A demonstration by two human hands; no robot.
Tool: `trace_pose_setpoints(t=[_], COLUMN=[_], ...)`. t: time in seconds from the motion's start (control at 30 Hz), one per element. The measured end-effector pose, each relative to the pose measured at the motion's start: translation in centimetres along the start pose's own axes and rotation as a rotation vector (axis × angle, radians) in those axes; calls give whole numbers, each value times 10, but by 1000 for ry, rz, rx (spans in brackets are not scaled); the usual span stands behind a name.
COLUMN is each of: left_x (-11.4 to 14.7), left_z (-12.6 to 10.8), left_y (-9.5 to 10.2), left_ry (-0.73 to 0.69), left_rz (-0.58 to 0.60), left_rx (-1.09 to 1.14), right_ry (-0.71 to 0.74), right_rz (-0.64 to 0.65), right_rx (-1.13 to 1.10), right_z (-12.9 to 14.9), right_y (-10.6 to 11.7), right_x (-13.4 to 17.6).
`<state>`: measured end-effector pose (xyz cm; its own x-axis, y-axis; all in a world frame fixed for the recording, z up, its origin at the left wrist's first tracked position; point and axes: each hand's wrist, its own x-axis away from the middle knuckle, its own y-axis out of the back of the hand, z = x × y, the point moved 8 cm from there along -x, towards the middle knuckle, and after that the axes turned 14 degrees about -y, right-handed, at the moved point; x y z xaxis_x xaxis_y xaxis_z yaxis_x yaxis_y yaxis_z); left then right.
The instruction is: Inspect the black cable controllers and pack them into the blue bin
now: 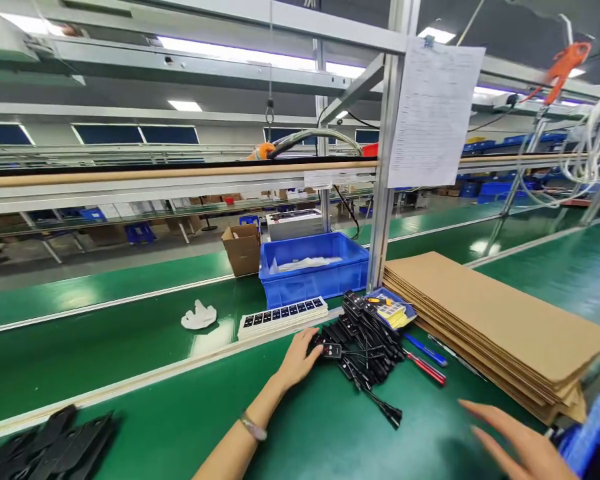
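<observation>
My left hand (pixel 299 360), with a bracelet on its wrist, reaches to the left edge of a heap of black cabled controllers (pixel 375 357). Its thumb and fingers close around one small black controller (pixel 331 351), which has red marks on its face and a cable leading off to the right. At the lower right my right hand (pixel 517 437) hangs over the green bench (pixel 430 440), thumb and fingers apart, holding nothing. Between the heap and my right hand lie a red screwdriver (pixel 427 369) and a blue pen-like tool (pixel 426 350).
Behind the heap stand a strip of printed labels (pixel 283 319), a blue bin (pixel 310 287) and a small blue tray (pixel 393 310). Stacked cardboard sheets (pixel 500 313) flank the right side, beside a metal post (pixel 381 200). Black flat parts (pixel 55 443) lie front left; a white glove (pixel 199 316) lies farther back.
</observation>
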<state>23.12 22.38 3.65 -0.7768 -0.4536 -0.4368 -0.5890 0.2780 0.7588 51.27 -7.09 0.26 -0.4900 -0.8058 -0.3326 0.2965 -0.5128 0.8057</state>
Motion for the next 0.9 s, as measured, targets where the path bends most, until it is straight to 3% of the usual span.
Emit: trace_pose_setpoints(t=[0.13, 0.2, 0.27, 0.43, 0.57, 0.63, 0.73, 0.8, 0.9], left_x=[-22, -24, -19, -1, 9, 11, 13, 15, 14], left_z=[11, 14, 15, 16, 16, 16, 7, -2, -11], left_y=[-12, -14, -14, -12, -8, -4, -5, -7, -7], left_ry=[-45, -56, -60, -112, -185, -207, -305, -367, -362], left_rz=[111, 133, 133, 150, 154, 140, 235, 322, 353], left_rx=[93, 118, 129, 155, 165, 152, 79, 36, -3], right_ry=[136, 113, 75, -13, 6, 63, 142, 154, 118], right_rz=[209, 252, 250, 268, 312, 356, 415, 422, 400], right_rx=[65, 180, 222, 285, 247, 185, 80, 24, 4], right_z=[152, 199, 223, 227, 226, 230, 234, 231, 218], right_y=[-49, -74, -96, -140, -154, -157, -154, -148, -134], right_x=[-62, -89, -112, -140, -139, -131, -121, -118, -117])
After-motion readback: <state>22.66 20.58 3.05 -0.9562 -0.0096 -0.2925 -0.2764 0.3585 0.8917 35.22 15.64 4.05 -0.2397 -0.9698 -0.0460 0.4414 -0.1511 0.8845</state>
